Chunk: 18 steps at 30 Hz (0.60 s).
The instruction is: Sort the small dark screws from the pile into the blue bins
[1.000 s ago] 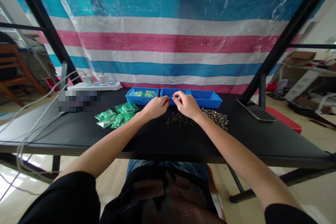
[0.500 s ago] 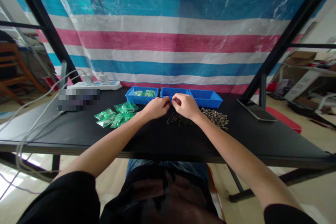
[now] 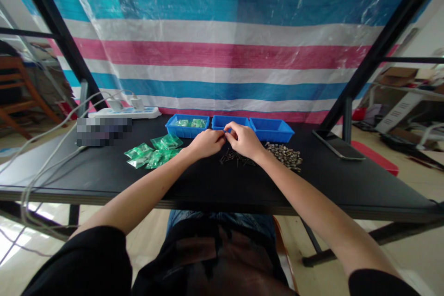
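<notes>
Any small part at the meeting fingertips is hidden or too small to identify; its place would be between the left hand and right hand, before the middle blue bin. The fingers of both hands are curled in pinching postures; whether they grasp anything cannot be told. Change noted: the narrow gap between the fingertips a second ago has closed. Assessment: both hands appear engaged on one point, with close fingerwork in progress. Dark screws lie beneath the right hand, small metal pieces beside its wrist. Green packets lie near the left forearm, unmoved on the tabletop.
</notes>
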Each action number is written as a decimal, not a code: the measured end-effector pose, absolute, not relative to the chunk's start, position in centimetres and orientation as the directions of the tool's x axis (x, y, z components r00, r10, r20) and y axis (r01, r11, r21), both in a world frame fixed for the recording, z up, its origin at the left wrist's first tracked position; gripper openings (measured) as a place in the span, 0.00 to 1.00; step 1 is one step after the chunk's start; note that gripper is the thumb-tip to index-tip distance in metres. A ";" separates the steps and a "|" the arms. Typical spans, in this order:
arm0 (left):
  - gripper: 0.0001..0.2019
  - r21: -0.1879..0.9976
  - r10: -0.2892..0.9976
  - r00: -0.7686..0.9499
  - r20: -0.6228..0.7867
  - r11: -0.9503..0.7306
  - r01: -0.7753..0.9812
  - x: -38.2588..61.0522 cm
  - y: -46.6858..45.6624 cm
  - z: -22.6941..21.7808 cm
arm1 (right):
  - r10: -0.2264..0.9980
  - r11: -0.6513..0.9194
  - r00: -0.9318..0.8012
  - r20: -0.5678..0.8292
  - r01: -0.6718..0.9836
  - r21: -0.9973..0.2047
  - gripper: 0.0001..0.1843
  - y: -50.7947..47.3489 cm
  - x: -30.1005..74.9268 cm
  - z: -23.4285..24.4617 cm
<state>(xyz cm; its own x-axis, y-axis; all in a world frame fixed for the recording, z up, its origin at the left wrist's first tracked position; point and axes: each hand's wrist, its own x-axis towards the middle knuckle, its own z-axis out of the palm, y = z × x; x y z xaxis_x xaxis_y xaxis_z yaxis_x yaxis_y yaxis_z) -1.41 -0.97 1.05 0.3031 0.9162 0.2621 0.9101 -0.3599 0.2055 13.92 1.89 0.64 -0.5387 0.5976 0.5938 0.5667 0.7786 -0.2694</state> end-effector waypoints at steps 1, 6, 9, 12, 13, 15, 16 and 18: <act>0.16 0.210 0.916 0.303 0.262 -0.361 0.909 -1.4 -1.0 1.1 | 0.596 0.781 -0.547 0.588 0.564 -0.267 0.07 1.9 13.9 0.6; 0.16 0.215 0.918 0.305 0.252 -0.361 0.907 -1.5 -1.0 1.0 | 0.614 0.767 -0.558 0.558 0.589 -0.254 0.06 1.8 13.9 0.5; 0.15 0.221 0.919 0.302 0.254 -0.360 0.907 -1.6 -1.0 1.1 | 0.630 0.753 -0.543 0.555 0.601 -0.266 0.06 1.8 13.8 0.5; 0.15 0.222 0.920 0.299 0.254 -0.356 0.908 -1.5 -0.9 1.1 | 0.645 0.740 -0.524 0.556 0.611 -0.283 0.07 1.7 13.8 0.6; 0.15 0.222 0.920 0.299 0.252 -0.355 0.908 -1.5 -0.9 1.1 | 0.645 0.738 -0.521 0.558 0.613 -0.281 0.07 1.7 13.8 0.7; 0.15 0.219 0.922 0.297 0.248 -0.352 0.910 -1.5 -0.9 1.1 | 0.633 0.746 -0.524 0.570 0.610 -0.268 0.05 1.7 13.9 0.8; 0.15 0.215 0.923 0.294 0.248 -0.348 0.913 -1.6 -0.8 1.1 | 0.625 0.751 -0.527 0.576 0.607 -0.260 0.05 1.7 13.9 0.9; 0.16 0.201 0.925 0.285 0.252 -0.338 0.919 -1.6 -0.8 1.0 | 0.612 0.759 -0.531 0.585 0.602 -0.248 0.04 1.7 14.0 1.0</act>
<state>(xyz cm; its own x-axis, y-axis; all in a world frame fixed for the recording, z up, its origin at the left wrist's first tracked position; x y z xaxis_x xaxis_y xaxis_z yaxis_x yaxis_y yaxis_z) -1.64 -0.81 1.03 0.2852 0.9247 0.2522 0.9193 -0.3383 0.2011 13.95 1.71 0.96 -0.5315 0.6123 0.5853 0.6019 0.7592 -0.2477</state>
